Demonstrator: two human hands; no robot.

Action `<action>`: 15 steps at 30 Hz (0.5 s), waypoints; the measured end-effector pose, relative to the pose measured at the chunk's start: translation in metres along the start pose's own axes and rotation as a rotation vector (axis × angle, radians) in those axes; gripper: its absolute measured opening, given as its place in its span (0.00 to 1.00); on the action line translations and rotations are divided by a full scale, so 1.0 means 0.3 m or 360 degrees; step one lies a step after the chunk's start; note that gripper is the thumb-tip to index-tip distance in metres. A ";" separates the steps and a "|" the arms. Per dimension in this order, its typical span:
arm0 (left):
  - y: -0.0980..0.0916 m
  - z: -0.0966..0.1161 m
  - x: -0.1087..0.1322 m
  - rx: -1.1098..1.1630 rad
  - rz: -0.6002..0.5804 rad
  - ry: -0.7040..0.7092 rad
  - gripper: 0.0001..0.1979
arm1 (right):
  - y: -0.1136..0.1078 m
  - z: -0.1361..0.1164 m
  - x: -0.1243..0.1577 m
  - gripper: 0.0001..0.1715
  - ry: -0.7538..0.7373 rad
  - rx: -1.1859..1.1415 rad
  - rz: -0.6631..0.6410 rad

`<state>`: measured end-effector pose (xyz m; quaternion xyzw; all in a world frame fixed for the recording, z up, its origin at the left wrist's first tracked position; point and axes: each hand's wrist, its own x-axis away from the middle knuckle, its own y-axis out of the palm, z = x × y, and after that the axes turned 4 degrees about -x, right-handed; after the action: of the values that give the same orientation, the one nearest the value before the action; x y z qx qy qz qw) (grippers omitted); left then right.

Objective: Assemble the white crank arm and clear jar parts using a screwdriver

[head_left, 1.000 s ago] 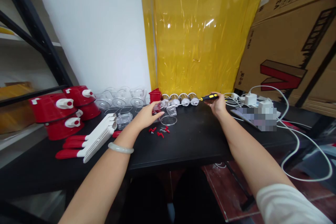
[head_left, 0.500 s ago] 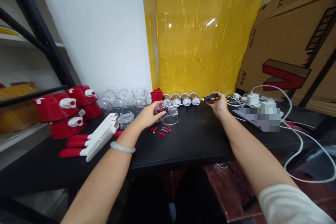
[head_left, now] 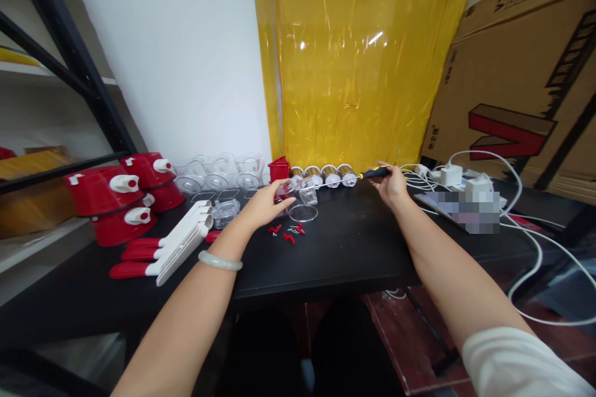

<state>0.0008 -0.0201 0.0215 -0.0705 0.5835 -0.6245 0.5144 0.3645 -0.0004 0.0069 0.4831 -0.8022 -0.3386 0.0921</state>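
My left hand [head_left: 269, 201] is closed around a clear plastic part [head_left: 307, 193], tipped on its side above the black table. A screwdriver [head_left: 376, 172] with a black and yellow handle is gripped in my right hand [head_left: 392, 186]. Its long shaft points left, and the tip reaches the clear part; the exact contact point is too small to make out. Below the part, a clear ring [head_left: 303, 213] rests on the table. Small red plastic pieces [head_left: 289, 238] and tiny screws [head_left: 293, 229] lie just in front of it.
Red housings [head_left: 107, 198] are stacked at the left, beside white parts with red handles [head_left: 184, 245]. Clear cups [head_left: 218, 173], a red container [head_left: 279, 170] and several motor-like cylinders [head_left: 331, 176] line the back. A phone-like device [head_left: 437, 208] and white cables [head_left: 526, 260] lie right.
The whole view has shifted very slightly. Both hands keep their places, with the screwdriver still lined up with the clear part.
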 end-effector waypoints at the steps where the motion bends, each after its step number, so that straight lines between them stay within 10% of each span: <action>1: 0.000 0.000 0.000 0.0001 -0.0001 0.0001 0.31 | -0.001 0.002 -0.002 0.12 -0.0028 0.0032 0.0017; 15: -0.002 0.003 -0.001 -0.0015 -0.0009 -0.0009 0.32 | 0.007 -0.006 0.009 0.12 0.0018 0.0077 0.0021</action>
<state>0.0011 -0.0206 0.0224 -0.0764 0.5848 -0.6229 0.5139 0.3625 -0.0030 0.0091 0.4817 -0.8128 -0.3158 0.0872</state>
